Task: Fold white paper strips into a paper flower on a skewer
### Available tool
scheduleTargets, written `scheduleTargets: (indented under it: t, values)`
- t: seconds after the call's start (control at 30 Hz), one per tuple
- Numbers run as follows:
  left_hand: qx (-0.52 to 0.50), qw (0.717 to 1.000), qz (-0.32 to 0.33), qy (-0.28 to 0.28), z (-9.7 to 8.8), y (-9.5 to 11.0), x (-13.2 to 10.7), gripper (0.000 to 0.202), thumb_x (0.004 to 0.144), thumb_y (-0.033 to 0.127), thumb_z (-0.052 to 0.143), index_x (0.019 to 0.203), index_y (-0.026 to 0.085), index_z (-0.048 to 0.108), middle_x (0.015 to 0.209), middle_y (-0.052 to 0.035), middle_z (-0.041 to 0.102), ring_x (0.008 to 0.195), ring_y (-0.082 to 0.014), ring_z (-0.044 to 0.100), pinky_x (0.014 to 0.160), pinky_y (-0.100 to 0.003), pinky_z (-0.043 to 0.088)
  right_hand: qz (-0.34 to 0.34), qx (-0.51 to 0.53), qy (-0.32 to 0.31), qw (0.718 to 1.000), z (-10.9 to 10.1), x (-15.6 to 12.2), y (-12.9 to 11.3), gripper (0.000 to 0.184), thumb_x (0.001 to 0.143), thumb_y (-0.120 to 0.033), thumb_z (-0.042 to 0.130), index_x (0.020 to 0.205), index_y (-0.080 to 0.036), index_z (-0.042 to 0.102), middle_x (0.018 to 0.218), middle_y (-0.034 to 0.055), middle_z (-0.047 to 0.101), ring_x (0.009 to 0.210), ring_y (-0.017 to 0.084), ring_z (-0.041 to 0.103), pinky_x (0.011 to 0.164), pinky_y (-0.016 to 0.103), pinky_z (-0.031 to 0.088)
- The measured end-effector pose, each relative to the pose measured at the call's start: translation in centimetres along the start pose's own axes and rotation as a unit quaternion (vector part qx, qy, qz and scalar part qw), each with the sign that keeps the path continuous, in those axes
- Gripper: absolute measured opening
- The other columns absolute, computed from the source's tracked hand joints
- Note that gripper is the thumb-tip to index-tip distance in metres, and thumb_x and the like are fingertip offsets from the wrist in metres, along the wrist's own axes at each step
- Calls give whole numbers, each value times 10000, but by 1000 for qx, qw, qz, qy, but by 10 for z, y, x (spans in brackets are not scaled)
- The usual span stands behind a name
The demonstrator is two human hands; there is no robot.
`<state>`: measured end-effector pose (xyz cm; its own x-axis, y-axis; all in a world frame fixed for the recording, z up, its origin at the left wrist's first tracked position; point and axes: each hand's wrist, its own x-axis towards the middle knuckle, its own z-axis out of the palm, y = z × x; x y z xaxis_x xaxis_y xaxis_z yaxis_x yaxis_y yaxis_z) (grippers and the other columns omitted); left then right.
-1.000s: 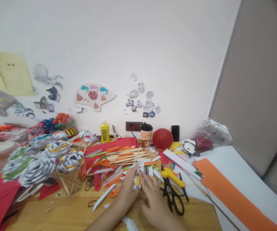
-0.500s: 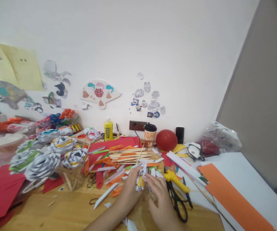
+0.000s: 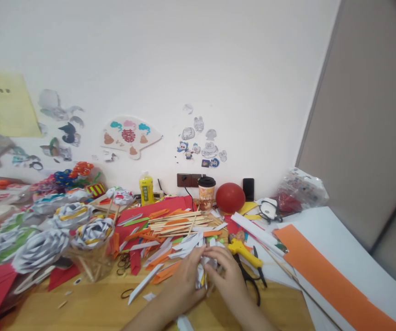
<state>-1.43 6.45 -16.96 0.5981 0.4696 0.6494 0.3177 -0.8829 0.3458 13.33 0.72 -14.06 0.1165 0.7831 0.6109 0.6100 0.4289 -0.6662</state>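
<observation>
Between my hands is a small paper flower (image 3: 201,277) of folded white and yellow strips, partly hidden by the fingers. My left hand (image 3: 188,276) curls round its left side. From the right, my right hand (image 3: 224,270) closes over it, fingertips meeting the left ones at the top. Just beyond lie loose folded paper strips (image 3: 184,246) in white and orange. A bundle of thin wooden sticks (image 3: 177,223) rests behind those. Right of my right hand are a yellow glue gun (image 3: 244,253) and black-handled scissors (image 3: 254,287), partly covered by the hand.
Finished paper flowers (image 3: 42,246) stand in a clear container (image 3: 94,262) at left. A paper cup (image 3: 206,195), red balloon (image 3: 230,197) and yellow bottle (image 3: 146,189) line the wall. An orange sheet (image 3: 325,276) covers white paper at right.
My right hand has closed in over the flower, its fingers now touching the left hand's. The view has turned slightly right, so everything sits further left.
</observation>
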Motion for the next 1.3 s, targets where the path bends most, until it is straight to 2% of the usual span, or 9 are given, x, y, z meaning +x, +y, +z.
scheduleTargets:
  t: [0.2,0.3,0.43,0.57,0.73,0.87,1.0,1.13,1.3]
  values:
    - [-11,998,-35,-49,-12,4,4,834,695,259,634,1356,222,126,1277,-163,442,1148,-293,452,920,-454,412,1,-5,37,999,-2,1,-2,130,774,-199,540,853,-193,643,882,55,656,862,185,582,790,312,457]
    - [-19,998,-48,-21,-18,6,10,579,793,263,517,1307,219,255,1202,-139,507,1098,-256,492,895,-420,431,-12,-10,50,999,-6,1,-3,141,773,-191,545,868,-202,647,890,54,661,866,189,585,800,318,456]
    - [12,999,-17,34,-21,7,18,250,817,173,451,1058,212,506,1014,-100,584,958,-213,551,813,-353,469,-48,-28,52,997,-10,1,-3,164,785,-186,543,913,-215,641,926,53,661,906,197,571,823,338,443]
    - [61,994,40,86,-22,7,20,283,796,85,436,1034,201,535,951,-93,592,935,-200,549,792,-338,467,-78,-50,47,995,-12,1,-4,162,794,-170,535,914,-213,634,920,43,665,901,192,569,829,341,433]
    - [105,981,81,143,-27,10,19,289,802,79,447,1032,212,563,937,-81,631,953,-207,554,818,-364,456,-89,-89,49,991,-11,-1,-5,153,799,-156,520,909,-207,614,918,41,657,899,194,557,833,353,420]
    - [122,977,96,148,-27,9,17,259,798,85,481,1003,212,577,922,-70,658,971,-213,554,829,-377,454,-102,-137,34,985,-12,-4,-10,199,796,-152,510,973,-201,585,994,53,627,959,205,518,853,369,402]
    - [143,973,110,141,-25,4,15,263,809,87,473,1023,209,564,971,-75,660,1005,-220,544,850,-411,441,-156,-180,-2,971,-12,-3,-12,295,809,-133,491,1078,-235,559,1070,43,600,972,206,501,852,383,394]
    - [167,961,145,164,-25,8,18,190,805,90,489,946,178,580,879,-68,674,943,-223,563,791,-401,462,-204,-169,26,964,-10,-2,-9,255,828,-133,487,1057,-209,566,1009,43,633,894,199,523,821,386,407]
    - [176,958,146,174,-28,14,23,151,780,71,513,885,156,580,828,-66,669,915,-228,554,773,-393,459,-191,-157,48,968,-9,-2,-8,198,814,-132,516,980,-215,585,970,31,647,878,195,528,811,385,419]
